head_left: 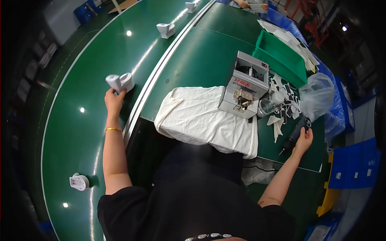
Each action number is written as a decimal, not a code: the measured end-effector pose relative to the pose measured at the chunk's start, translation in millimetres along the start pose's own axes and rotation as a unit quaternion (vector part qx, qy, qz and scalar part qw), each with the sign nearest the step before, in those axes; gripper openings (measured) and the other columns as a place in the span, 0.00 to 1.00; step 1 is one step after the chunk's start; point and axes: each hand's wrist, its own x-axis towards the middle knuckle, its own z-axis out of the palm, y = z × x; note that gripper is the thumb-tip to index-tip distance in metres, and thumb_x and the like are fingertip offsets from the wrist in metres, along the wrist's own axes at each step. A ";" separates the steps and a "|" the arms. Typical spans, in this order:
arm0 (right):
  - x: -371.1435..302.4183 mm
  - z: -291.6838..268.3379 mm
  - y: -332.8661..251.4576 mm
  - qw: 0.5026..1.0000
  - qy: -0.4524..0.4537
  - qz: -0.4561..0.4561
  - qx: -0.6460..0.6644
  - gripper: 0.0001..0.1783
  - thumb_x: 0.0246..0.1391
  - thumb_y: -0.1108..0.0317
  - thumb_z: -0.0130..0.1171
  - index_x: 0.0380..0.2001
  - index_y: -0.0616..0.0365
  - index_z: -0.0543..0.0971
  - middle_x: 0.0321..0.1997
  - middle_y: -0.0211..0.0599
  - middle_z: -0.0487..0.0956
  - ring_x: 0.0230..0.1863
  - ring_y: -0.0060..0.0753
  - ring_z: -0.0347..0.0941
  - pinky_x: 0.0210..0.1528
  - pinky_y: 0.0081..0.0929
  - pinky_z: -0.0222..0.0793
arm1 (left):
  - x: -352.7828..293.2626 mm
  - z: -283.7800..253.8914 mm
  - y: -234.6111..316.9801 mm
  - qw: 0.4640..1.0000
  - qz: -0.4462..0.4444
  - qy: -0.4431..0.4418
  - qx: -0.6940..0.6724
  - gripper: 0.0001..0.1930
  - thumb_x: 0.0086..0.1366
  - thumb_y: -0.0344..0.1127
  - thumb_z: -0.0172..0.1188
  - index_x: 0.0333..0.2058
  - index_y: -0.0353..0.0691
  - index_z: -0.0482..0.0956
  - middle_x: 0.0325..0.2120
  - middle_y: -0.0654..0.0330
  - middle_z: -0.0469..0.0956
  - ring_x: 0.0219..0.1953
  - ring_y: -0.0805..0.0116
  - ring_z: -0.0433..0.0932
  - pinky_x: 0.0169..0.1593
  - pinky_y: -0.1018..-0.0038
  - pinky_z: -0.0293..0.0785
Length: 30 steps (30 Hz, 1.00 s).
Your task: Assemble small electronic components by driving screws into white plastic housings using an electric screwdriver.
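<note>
On the green belt to my left, my left hand (114, 101) has its fingers closed on a white plastic housing (125, 82) with a rounded cup-like end. At the right edge of the bench, my right hand (304, 139) curls round a dark electric screwdriver (294, 137). Its thin bit points down towards me. Between my hands stands a grey screw feeder (245, 86), with a white cloth (201, 116) spread over the bench beside it.
More white housings (165, 30) sit along the belt, one (79, 182) near my left elbow. Small black and white pieces (287, 100) lie scattered by a clear jar (265, 107). Behind are a green bin (279, 56) and a clear plastic bag (317, 95). Another person's hands (243, 4) show at the far end.
</note>
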 end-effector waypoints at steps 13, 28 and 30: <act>-126.7 64.3 -122.4 0.961 -0.223 -0.143 0.075 0.17 0.58 0.71 0.63 0.49 0.64 0.78 0.50 0.36 0.79 0.45 0.23 0.72 0.47 0.22 0.66 | -56.2 -79.6 -33.0 0.978 0.038 0.038 0.202 0.45 0.48 0.53 0.75 0.59 0.30 0.69 0.58 0.42 0.71 0.61 0.45 0.67 0.66 0.58 0.61; -186.9 90.9 -152.7 0.897 -0.377 -0.186 0.137 0.13 0.58 0.76 0.62 0.47 0.64 0.78 0.45 0.32 0.79 0.44 0.21 0.72 0.50 0.20 0.67 | -169.2 -251.8 -138.7 0.920 -0.213 -0.003 0.330 0.30 0.50 0.50 0.67 0.50 0.38 0.80 0.47 0.44 0.78 0.48 0.47 0.80 0.53 0.60 0.75; -194.7 85.8 -157.1 0.896 -0.380 -0.191 0.127 0.13 0.58 0.76 0.62 0.47 0.64 0.79 0.45 0.32 0.79 0.44 0.21 0.72 0.50 0.22 0.67 | -149.4 -220.2 -109.6 0.981 -0.138 -0.005 0.133 0.30 0.52 0.47 0.67 0.51 0.34 0.79 0.42 0.46 0.81 0.43 0.53 0.82 0.49 0.65 0.76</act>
